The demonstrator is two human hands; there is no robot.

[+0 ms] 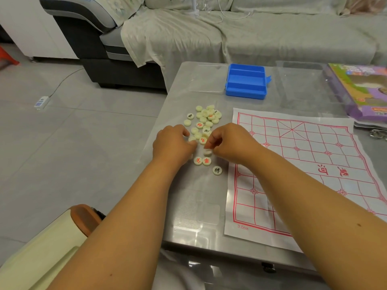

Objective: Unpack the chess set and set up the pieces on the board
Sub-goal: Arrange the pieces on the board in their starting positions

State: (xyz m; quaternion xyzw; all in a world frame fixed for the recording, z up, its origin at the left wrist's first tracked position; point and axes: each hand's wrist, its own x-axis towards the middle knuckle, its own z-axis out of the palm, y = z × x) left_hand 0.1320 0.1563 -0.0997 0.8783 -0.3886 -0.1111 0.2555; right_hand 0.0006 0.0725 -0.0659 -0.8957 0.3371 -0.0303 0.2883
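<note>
A loose pile of cream round chess pieces (206,119) lies on the grey table, left of the white paper board with red grid lines (297,164). Three pieces sit face up nearer me: two with red characters (202,161) and one with a black character (217,170). My left hand (172,144) rests with curled fingers at the pile's near edge, touching pieces. My right hand (227,142) pinches a cream piece (207,152) just above the table. No pieces stand on the board.
An open blue plastic box (246,83) stands at the back with a clear lid (207,78) beside it. A purple game box (360,91) lies at the far right, metal keys (378,133) by the board. A sofa (230,32) stands behind the table (188,227).
</note>
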